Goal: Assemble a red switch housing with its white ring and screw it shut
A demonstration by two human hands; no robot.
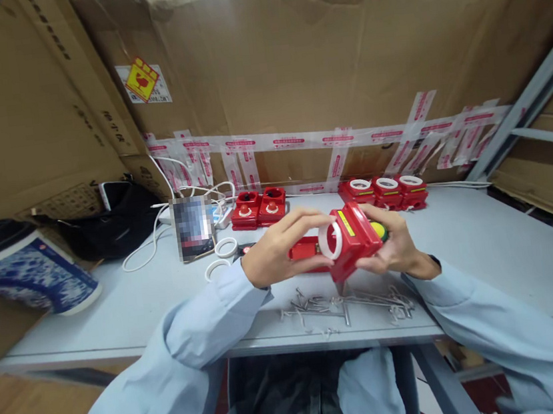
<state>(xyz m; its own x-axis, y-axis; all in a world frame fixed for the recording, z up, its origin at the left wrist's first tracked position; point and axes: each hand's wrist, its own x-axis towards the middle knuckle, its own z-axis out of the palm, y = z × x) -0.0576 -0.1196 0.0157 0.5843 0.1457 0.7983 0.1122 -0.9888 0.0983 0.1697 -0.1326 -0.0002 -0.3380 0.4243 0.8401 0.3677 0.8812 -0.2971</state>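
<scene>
Head view, left end of counter: a blue-and-white cup (32, 270) stands at the left edge of the counter (487, 241), with a black bag (101, 222) toward the back left corner.
Loose white rings: two (225, 240) lie left of centre, between the front and back edges.
Red pair: two red units (248, 221) sit side by side near the back edge.
Left hand: the left hand (281, 246) pinches the white ring (338, 241) between thumb and fingers, at the open end of the red housing.
White ring: probably light and fairly stiff; best taken by its outer rim.
Metal bits: screws and rods (313, 303) lie loose near the front edge, below the hands.
Red housing: held up off the counter, right of centre, the housing (354, 244) looks like light, rigid, smooth plastic, perhaps slippery; its boxy sides should give the surest hold.
Right hand: the right hand (395, 246) grips the housing's right end, beside a yellow-and-green part (379, 230).
Red row: three ringed housings (389, 201) stand near the back edge, right of centre.
</scene>
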